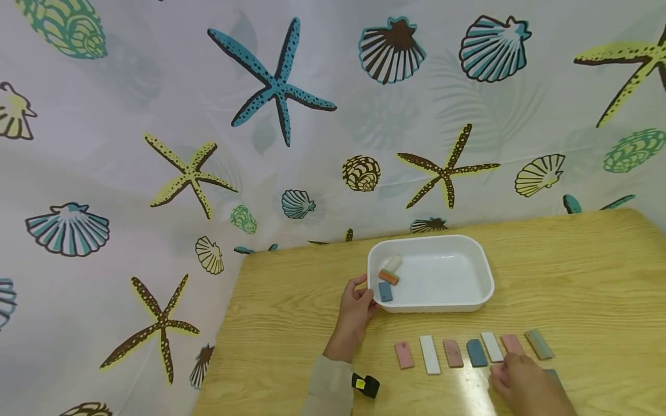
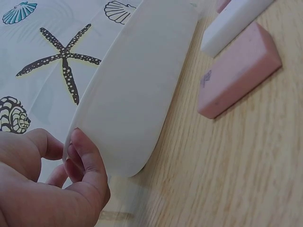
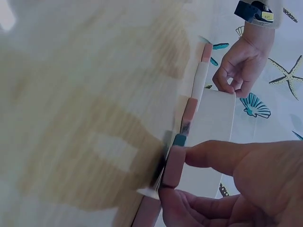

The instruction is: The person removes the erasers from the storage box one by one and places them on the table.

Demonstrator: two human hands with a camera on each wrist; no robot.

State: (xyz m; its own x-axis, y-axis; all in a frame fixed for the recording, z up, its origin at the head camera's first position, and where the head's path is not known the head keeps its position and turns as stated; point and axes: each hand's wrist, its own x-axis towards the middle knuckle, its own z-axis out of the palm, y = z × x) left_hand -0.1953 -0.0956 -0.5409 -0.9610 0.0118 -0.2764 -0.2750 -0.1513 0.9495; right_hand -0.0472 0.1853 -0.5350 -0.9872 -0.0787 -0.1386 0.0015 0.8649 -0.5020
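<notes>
Soft, even light reached my feeds
I saw glare whiten the tabletop (image 1: 286,323) near the head view's bottom edge; my right-wrist picture looked hazy.

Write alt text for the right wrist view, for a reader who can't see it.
A right hand pinches a pink block over a wooden table. Beyond it, a left hand grips the end of a white tub, with a row of blocks lying alongside.
</notes>
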